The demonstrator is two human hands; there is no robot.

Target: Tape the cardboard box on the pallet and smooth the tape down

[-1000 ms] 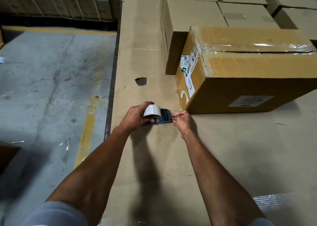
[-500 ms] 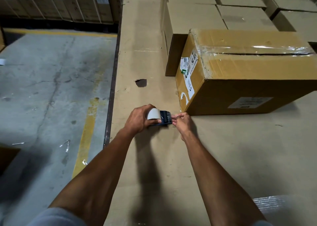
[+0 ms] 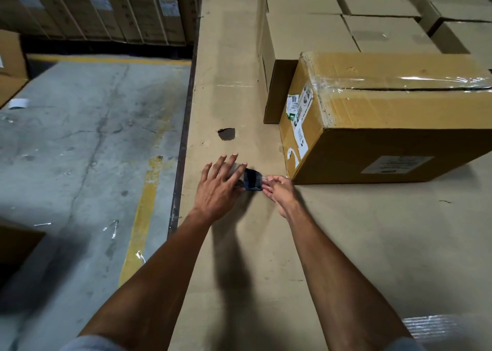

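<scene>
A brown cardboard box (image 3: 394,116) with clear tape along its top seam and labels on its left end lies on the cardboard-covered pallet surface (image 3: 346,244). Just left of its near corner a blue tape dispenser (image 3: 252,179) with a white roll sits on the surface. My left hand (image 3: 217,184) lies over the roll with its fingers spread and straight. My right hand (image 3: 277,189) pinches the tape end at the dispenser's right side, close to the box's near-left corner.
Several plain boxes (image 3: 306,34) stand behind the taped box. A hole (image 3: 226,134) shows in the cardboard sheet ahead of my hands. The pallet edge (image 3: 183,143) drops to a concrete floor with a yellow line (image 3: 141,217) on the left. Stacked cartons (image 3: 106,7) line the far wall.
My left hand has let go its curled grip on the roll and now lies flat over it with fingers spread. My right hand keeps pinching the tape end.
</scene>
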